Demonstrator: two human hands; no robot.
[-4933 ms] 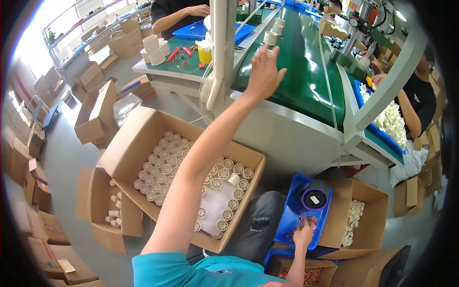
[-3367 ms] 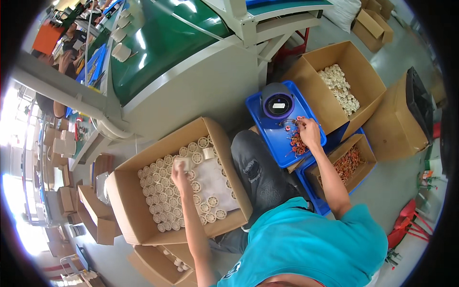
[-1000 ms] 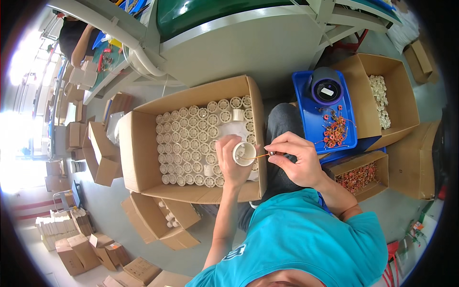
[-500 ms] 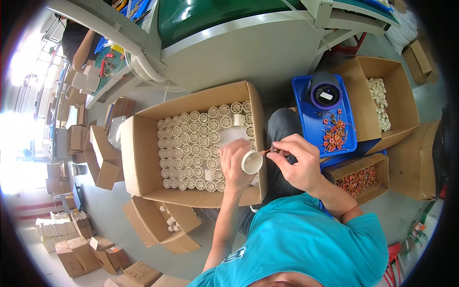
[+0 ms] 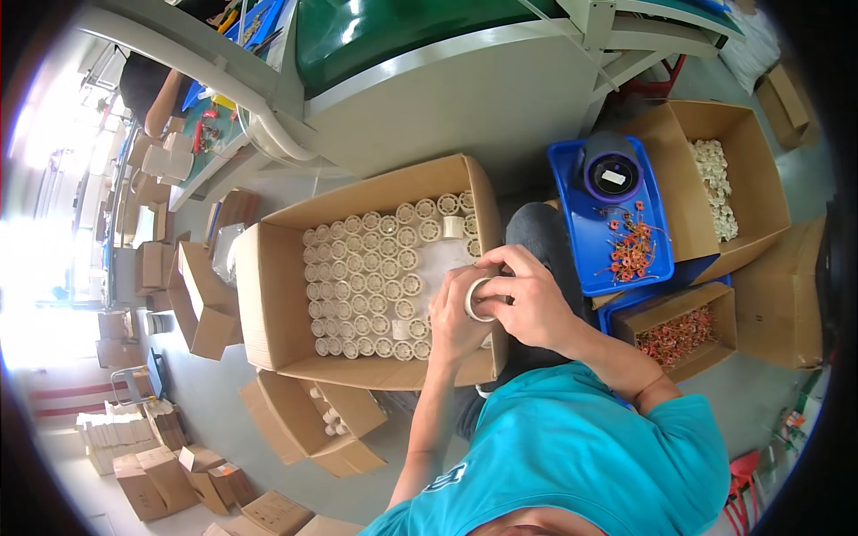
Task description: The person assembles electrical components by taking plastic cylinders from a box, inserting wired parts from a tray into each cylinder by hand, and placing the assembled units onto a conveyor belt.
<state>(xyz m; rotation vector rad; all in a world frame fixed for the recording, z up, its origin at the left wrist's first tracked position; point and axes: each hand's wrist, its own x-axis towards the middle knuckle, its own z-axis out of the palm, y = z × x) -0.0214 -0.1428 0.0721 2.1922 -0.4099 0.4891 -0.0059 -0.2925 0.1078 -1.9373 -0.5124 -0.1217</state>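
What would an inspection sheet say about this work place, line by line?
Surface: big open carton; blue tray to its right
Job's things: white cup; white round parts mostly in rows; red wired parts on the tray
Clutter: cardboard boxes on the floor, left
Hands: left hand grips the cup; right hand has fingers at its mouth
Cables: thin pale cord near the green conveyor belt
Surroundings: another person's arm, upper left

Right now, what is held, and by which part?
A white cylinder, by its outer wall, in the left hand; whether the right hand, at the open end, holds anything is unclear.
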